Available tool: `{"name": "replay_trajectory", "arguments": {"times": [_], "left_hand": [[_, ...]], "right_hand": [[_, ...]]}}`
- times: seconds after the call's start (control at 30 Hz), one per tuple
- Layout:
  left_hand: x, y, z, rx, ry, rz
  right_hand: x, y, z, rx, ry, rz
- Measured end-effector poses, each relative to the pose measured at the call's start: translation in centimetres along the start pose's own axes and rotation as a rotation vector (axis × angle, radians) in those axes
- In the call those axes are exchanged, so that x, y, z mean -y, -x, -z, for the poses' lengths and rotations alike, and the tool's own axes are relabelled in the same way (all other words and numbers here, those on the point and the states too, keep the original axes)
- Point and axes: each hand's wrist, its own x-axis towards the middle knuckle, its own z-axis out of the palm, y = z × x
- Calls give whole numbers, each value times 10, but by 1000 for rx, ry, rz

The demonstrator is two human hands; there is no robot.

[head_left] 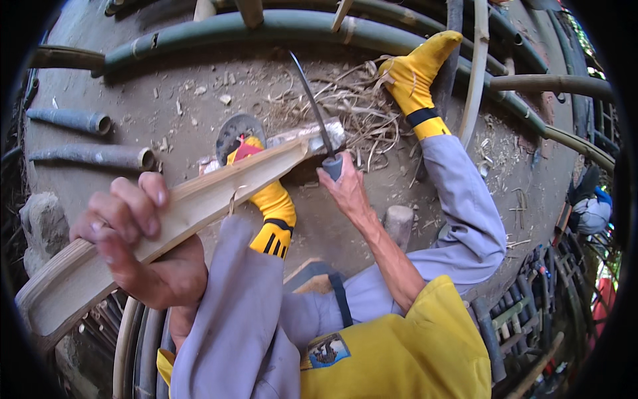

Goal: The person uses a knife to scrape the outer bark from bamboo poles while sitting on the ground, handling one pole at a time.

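The left hand (151,278) wraps the split bamboo length (219,183), fingers curled over its edge; how firmly, I cannot tell. The right hand (349,194) grips the handle of a long curved-bladed knife (312,100), its blade pointing away, near the bamboo's far end. That end sits by a pale block (335,133), above the yellow-socked left foot (276,201). Beyond lie curled shavings (362,113), then green bamboo poles (286,25). The step looks like paring the bamboo; another stroke would call for a steady hold and an edge clear of the foot.
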Motion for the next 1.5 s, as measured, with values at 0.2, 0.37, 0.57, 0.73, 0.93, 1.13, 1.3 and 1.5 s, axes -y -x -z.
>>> {"name": "replay_trajectory", "arguments": {"times": [0.2,0.37,0.57,0.73,0.93,1.13,1.3,1.5], "left_hand": [[5,4,2,112,71,15],[16,5,9,224,109,-83],[11,15,41,242,-39,126],[13,25,65,-55,-188,170],[9,30,60,-197,-236,258],[12,32,45,-162,-172,131],[11,31,42,-285,-257,211],[8,27,47,-202,-177,279]], "right_hand": [[27,24,10,-242,-37,196],[-13,6,-8,-116,240,-12],[-12,7,-4,-107,-43,-13],[13,23,5,-203,11,149],[73,42,23,-457,-87,615],[9,0,0,-63,40,-19],[43,25,11,-308,-142,147],[-1,9,-8,-151,-2,15]]}}
